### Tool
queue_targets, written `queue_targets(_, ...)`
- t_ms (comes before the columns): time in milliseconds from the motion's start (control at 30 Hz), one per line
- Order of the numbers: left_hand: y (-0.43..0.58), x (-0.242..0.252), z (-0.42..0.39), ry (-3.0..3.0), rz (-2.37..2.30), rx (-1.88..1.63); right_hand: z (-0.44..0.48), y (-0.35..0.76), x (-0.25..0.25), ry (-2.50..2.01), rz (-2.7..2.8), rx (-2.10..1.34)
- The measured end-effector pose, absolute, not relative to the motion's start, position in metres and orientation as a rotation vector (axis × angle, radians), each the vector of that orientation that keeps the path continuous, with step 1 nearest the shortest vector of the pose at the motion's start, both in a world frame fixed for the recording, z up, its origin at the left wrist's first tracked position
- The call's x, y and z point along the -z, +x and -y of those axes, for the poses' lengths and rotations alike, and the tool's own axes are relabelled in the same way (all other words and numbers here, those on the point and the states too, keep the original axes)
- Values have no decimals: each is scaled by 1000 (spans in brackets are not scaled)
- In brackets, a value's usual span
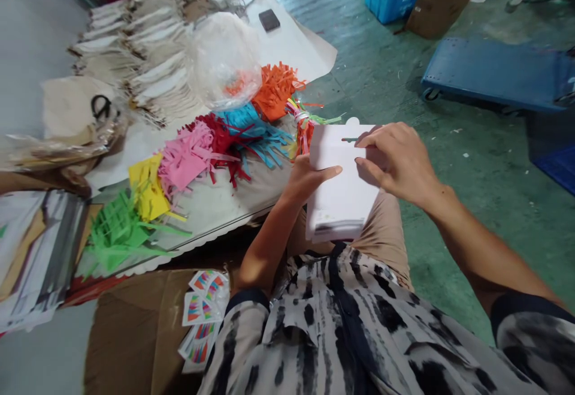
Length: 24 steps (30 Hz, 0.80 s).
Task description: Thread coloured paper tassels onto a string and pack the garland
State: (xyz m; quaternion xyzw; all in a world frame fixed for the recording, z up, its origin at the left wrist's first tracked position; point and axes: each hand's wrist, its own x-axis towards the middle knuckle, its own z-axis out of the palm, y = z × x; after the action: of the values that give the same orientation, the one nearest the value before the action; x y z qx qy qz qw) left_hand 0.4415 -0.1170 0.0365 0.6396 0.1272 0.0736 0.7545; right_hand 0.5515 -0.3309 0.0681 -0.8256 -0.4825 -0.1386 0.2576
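A white cardboard box (pixel 340 194) is held above my lap, with a rounded tab at its far edge and a narrow slot just below that. Its near end carries small print and a grey band. My left hand (pixel 309 179) grips the left side, thumb flat on the white face and the other fingers hidden beneath. At the upper right of the box, my right hand (pixel 395 158) has its thumb and bent fingertips close together by the slot. Just beyond the box lies a multicoloured bunch of paper strips (pixel 304 125).
Fringed paper bundles line the table on the left: green (pixel 119 227), yellow (pixel 148 188), pink (pixel 188 155), blue (pixel 251 125) and orange (pixel 278 86). Printed cards (pixel 204 311) rest on a brown carton (pixel 135 329). A blue trolley (pixel 494 74) stands on the floor at right.
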Motion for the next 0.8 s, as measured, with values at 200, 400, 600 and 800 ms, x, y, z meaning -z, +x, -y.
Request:
queue_targets(200, 455, -38, 110, 1464, -269, -84, 330, 570, -95, -2177, 1227, -258)
queue_targets(400, 463, -39, 107, 1452, -227, -61, 332, 584, -100, -1978, 1155, -584)
queue_targets(600, 464, -45, 115, 1483, -197, -80, 336, 587, -99, -2105, 1240, -543)
queue_targets(800, 464, -43, 119, 1504, -193, -90, 333, 577, -98, -2233, 1232, -343)
